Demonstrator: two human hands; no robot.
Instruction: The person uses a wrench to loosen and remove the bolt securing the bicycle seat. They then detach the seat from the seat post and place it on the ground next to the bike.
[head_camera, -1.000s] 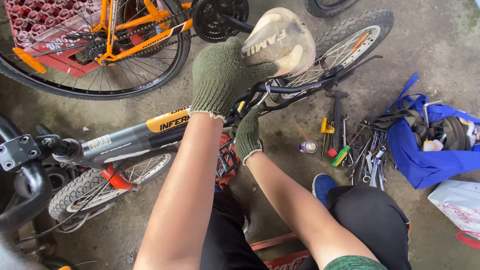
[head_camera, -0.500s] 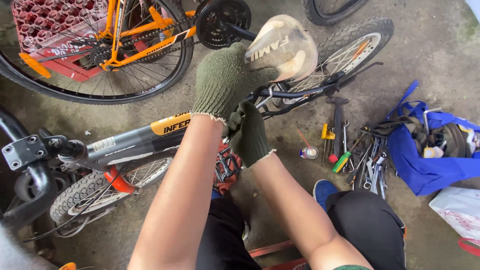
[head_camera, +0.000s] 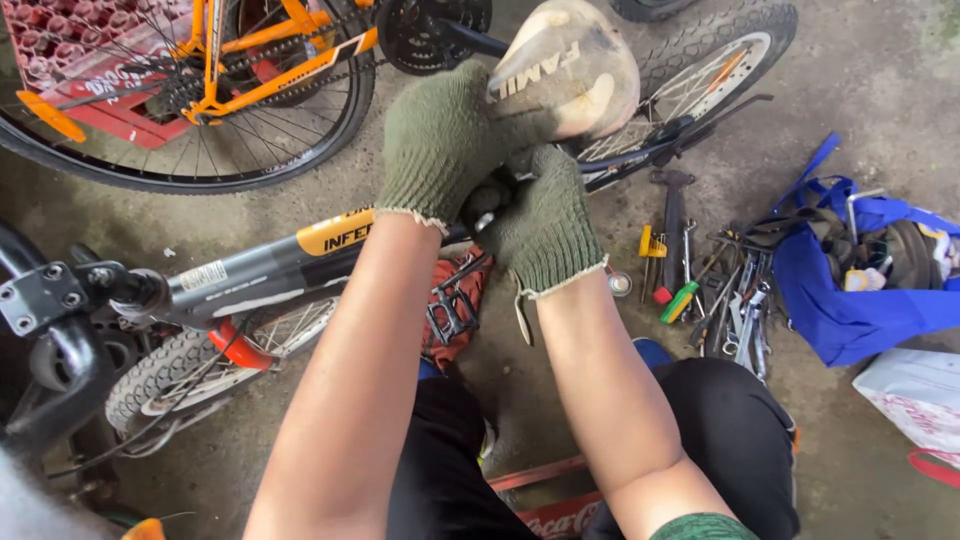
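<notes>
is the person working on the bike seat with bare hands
No, both the left hand and the right hand wear green knit gloves by the seat.

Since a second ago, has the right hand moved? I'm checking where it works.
Yes. The right hand rose from beside the pedal to just under the saddle, meeting the left hand.

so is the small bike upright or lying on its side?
On its side. The grey bike frame runs flat just above the concrete floor, the front wheel lies low beside it, and the worn saddle points sideways.
</notes>
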